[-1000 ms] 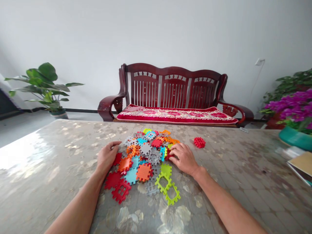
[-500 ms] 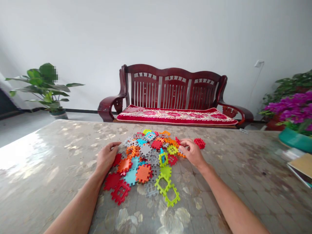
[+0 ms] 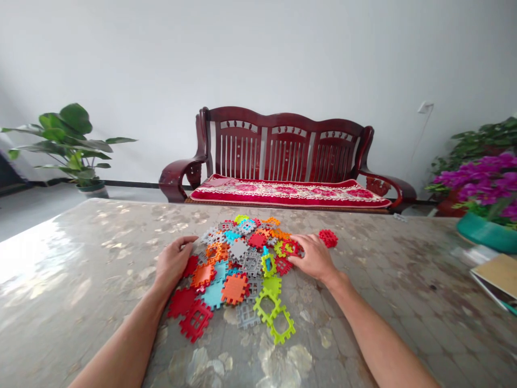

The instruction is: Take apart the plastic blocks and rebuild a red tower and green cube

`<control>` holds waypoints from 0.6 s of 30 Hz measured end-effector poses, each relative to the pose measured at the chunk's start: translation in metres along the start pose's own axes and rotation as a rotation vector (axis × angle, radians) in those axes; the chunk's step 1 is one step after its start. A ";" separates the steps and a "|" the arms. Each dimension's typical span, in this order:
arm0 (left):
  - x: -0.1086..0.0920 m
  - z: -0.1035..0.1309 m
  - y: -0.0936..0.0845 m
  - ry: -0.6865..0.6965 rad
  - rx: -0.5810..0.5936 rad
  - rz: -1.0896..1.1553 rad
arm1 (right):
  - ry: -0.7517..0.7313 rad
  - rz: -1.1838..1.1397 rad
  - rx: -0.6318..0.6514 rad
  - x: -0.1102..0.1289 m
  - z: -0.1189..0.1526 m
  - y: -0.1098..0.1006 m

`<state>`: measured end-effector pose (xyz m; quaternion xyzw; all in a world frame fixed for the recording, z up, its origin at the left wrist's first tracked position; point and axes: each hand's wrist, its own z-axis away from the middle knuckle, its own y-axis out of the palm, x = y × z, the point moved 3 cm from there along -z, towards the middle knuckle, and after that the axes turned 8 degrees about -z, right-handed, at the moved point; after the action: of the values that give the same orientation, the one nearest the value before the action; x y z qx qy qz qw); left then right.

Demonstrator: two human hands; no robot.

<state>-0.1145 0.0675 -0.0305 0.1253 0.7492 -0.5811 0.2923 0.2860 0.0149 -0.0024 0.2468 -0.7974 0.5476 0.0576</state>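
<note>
A heap of toothed plastic building tiles lies on the table, in red, orange, grey, blue and lime green. My right hand point(image 3: 314, 257) is at the heap's right side, its thumb and fingers closed on a red openwork tile point(image 3: 289, 247). That tile partly covers a lime green tile point(image 3: 279, 248). My left hand point(image 3: 173, 262) rests at the heap's left edge, thumb and fingers apart, holding nothing that I can see. A red tile point(image 3: 190, 266) lies right beside it. Toward me are a flat orange tile point(image 3: 235, 289) and two joined lime green frames point(image 3: 281, 312).
A round red toothed piece point(image 3: 328, 238) lies apart at the right. A teal flower pot point(image 3: 480, 233) and a notebook point(image 3: 495, 275) stand at the table's right side. Behind the table point(image 3: 121, 253) is a wooden bench point(image 3: 283, 156), with a potted plant point(image 3: 76, 140) at left.
My right hand has moved slightly toward me and left, and the red tile in it now shows flat over the heap's right side. My left hand stays in place. The view shifts slightly.
</note>
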 end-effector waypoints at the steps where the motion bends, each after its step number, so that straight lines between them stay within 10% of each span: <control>1: 0.001 -0.001 0.000 0.001 -0.002 -0.008 | -0.010 0.006 -0.010 0.002 0.001 0.001; 6: 0.004 -0.002 0.002 -0.004 -0.003 -0.007 | -0.027 -0.024 -0.143 0.000 0.001 -0.004; 11: 0.004 -0.003 0.002 0.003 -0.009 0.001 | 0.255 0.001 -0.432 -0.042 0.000 -0.033; 18: 0.006 -0.006 0.005 -0.004 0.004 -0.001 | 0.604 0.191 -0.385 -0.081 0.015 -0.050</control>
<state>-0.1185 0.0736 -0.0366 0.1245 0.7473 -0.5831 0.2933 0.3823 0.0147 0.0049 -0.0171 -0.8523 0.4387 0.2843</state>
